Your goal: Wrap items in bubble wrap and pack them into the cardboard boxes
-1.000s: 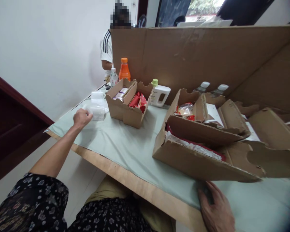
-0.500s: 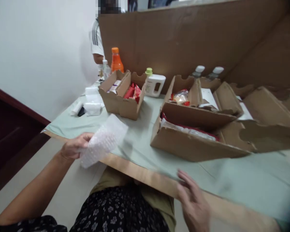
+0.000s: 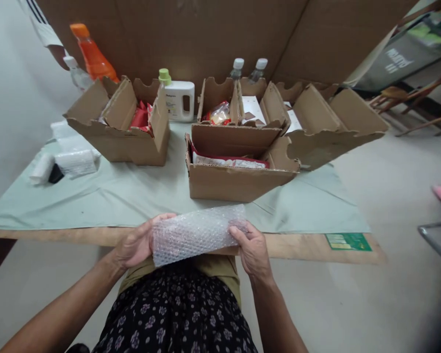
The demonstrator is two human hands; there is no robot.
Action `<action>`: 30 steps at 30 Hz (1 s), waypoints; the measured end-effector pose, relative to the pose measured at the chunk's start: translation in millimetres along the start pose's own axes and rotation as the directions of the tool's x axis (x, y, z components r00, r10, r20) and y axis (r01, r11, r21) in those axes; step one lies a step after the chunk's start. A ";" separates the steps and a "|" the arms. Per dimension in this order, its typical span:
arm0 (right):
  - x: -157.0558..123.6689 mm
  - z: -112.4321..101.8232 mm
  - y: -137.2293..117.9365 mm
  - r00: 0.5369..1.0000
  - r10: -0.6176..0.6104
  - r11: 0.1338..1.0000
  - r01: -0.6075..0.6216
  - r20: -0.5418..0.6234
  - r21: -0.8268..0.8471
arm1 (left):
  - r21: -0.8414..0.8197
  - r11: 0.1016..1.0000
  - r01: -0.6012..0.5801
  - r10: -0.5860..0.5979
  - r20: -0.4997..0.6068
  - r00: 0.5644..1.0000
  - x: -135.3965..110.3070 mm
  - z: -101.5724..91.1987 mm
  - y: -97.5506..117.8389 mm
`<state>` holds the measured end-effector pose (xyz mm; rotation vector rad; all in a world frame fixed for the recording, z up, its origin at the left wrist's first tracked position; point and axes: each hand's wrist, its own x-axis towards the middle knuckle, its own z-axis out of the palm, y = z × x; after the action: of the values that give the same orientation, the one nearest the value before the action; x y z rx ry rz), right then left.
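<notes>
A piece of clear bubble wrap [image 3: 196, 236] stretches between my hands over the table's front edge. My right hand [image 3: 252, 245] pinches its right end, the thumb on top. At the left end, my left hand [image 3: 141, 240] holds it from behind, its fingertips partly hidden by the wrap. Just beyond the wrap stands a cardboard box [image 3: 228, 184] with a red-and-white packet [image 3: 231, 162] inside.
Another cardboard box [image 3: 132, 147] with red packets stands left, beside rolls of bubble wrap [image 3: 75, 162]. Behind are an orange bottle [image 3: 95, 59], a white jug [image 3: 180, 100] and more open boxes [image 3: 308, 137]. A tall cardboard panel [image 3: 191, 34] backs the table.
My right hand has come across from the right and taken hold of the bubble wrap's other end. My left hand has brought the wrap in front of me. The view has turned right.
</notes>
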<state>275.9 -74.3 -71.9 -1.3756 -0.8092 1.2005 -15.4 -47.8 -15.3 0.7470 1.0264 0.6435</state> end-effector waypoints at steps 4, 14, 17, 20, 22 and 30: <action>5.1 -5.3 -1.6 0.992 -0.121 0.971 0.110 -0.041 -0.210 | 0.463 0.881 -0.097 0.206 -0.192 0.959 22.3 9.3 0.3; 11.1 -32.7 3.0 0.801 -0.594 0.376 0.361 0.077 -0.853 | 0.972 0.050 -0.229 0.811 0.094 0.577 62.8 -6.1 -17.8; 7.7 -15.8 -9.0 0.721 -0.643 0.265 0.524 0.256 -0.810 | 0.941 -0.176 -0.290 0.809 0.306 0.501 50.4 4.0 -23.1; 11.3 21.4 -16.1 0.674 -0.545 0.229 0.692 0.499 -0.684 | 0.901 -0.248 -0.357 0.733 0.415 0.539 50.9 14.6 -27.5; 17.4 39.8 -12.7 0.638 -0.441 0.201 0.755 0.631 -0.624 | 0.896 -0.251 -0.366 0.682 0.432 0.590 58.5 15.8 -31.7; 31.1 -39.9 7.9 0.716 -0.486 0.095 0.613 0.501 -0.784 | 0.892 -0.138 -0.430 0.623 0.416 0.663 70.8 -0.1 -34.8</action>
<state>320.8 -57.7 -90.1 -1.5703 -2.1332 0.0360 15.9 -13.8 -79.2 2.5529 1.2103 0.6540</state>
